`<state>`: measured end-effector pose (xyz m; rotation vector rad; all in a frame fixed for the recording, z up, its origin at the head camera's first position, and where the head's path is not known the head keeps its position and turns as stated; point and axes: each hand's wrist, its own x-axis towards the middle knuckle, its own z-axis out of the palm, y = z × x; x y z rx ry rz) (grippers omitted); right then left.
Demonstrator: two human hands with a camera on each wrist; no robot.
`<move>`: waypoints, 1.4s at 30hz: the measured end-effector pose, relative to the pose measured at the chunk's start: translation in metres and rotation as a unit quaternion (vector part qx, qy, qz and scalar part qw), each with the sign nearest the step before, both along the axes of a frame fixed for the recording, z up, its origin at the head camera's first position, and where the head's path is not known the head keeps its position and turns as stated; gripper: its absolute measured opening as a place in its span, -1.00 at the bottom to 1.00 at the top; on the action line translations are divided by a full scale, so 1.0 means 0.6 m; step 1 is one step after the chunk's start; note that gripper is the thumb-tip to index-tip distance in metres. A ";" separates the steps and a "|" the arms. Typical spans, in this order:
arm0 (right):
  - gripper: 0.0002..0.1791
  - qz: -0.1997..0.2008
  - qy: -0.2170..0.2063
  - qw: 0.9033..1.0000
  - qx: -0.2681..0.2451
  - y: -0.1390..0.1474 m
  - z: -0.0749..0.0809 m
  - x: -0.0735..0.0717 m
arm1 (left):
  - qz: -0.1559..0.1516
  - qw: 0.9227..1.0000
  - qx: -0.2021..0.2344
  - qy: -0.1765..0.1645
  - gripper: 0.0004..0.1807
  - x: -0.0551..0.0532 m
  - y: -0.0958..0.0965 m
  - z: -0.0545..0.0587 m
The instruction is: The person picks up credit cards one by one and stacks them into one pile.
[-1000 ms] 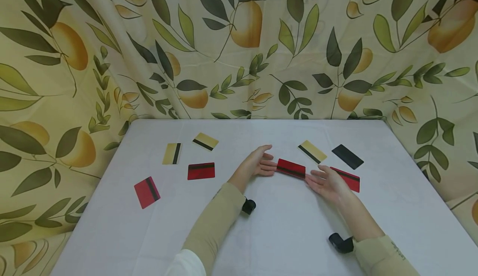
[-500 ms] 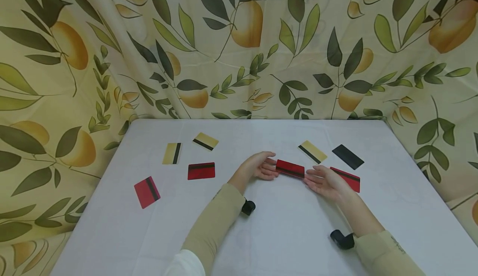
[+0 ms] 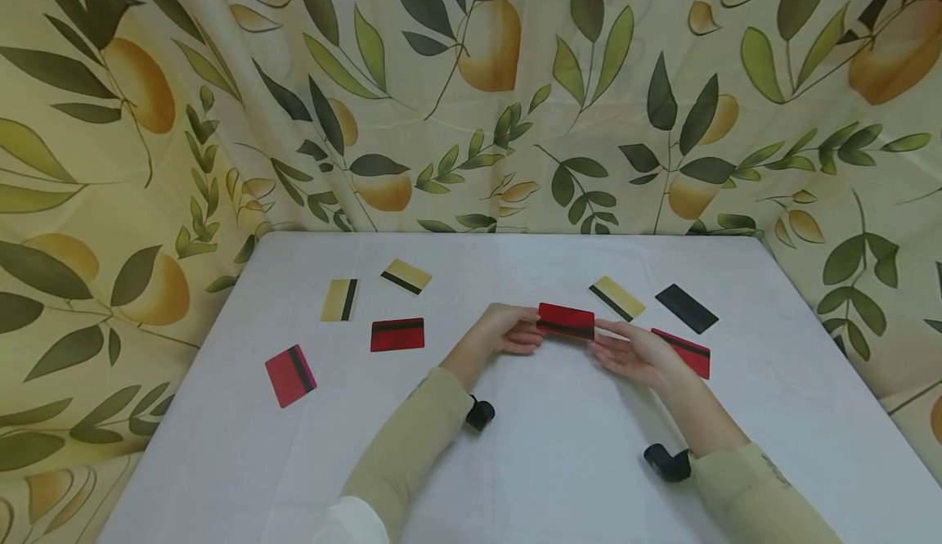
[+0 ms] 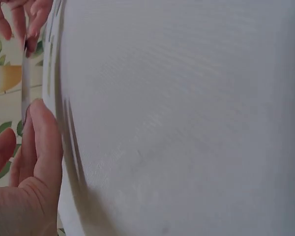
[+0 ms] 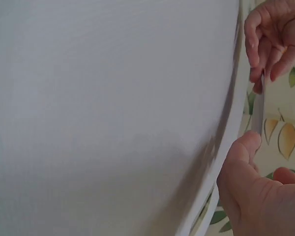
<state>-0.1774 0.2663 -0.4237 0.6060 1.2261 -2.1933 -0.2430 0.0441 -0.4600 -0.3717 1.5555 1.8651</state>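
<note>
A red card [image 3: 567, 315] with a black stripe is held up between the two hands, above the tabletop. The left hand [image 3: 506, 330] pinches its left end, and the right hand [image 3: 631, 352] pinches the opposite end. Edge-on in the left wrist view, the card [image 4: 25, 81] looks like a thin strip running from the near fingers to the other hand. From the right wrist, the card [image 5: 258, 110] is likewise a narrow edge, its near end at the thumb and fingers of the right hand [image 5: 258, 191].
On the white table [image 3: 515, 462] lie a red card [image 3: 684, 356] partly behind the right hand, a black card [image 3: 687, 308] and a yellow card [image 3: 616, 298]. Leftward are two yellow cards [image 3: 338, 300] and two red ones [image 3: 397, 334]. A patterned curtain [image 3: 471, 143] hangs behind.
Both hands have taken hold of the red card, which lay between them, and raised it off the table. It has shifted slightly left and up in the head view.
</note>
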 end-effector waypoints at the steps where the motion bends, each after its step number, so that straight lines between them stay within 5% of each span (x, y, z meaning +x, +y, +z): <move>1: -0.76 0.001 0.002 1.000 0.005 -0.004 0.001 0.000 | 0.004 1.000 0.000 0.004 -0.72 0.002 -0.003 0.001; 6: -0.83 0.004 0.025 0.999 0.047 -0.027 0.000 -0.002 | 0.031 0.999 -0.007 0.015 -0.65 0.013 -0.018 0.007; 14: -0.37 -0.012 0.046 0.994 0.099 -0.069 -0.001 -0.003 | 0.078 0.996 0.015 0.028 -0.60 0.024 -0.046 0.001; 26: -0.38 -0.032 0.042 0.987 0.150 -0.124 -0.013 -0.002 | 0.104 0.994 0.003 0.034 -0.58 0.046 -0.089 -0.002; 42: -0.46 -0.005 0.036 0.980 0.197 -0.170 -0.035 -0.004 | 0.118 0.992 -0.024 0.032 -0.57 0.070 -0.127 -0.009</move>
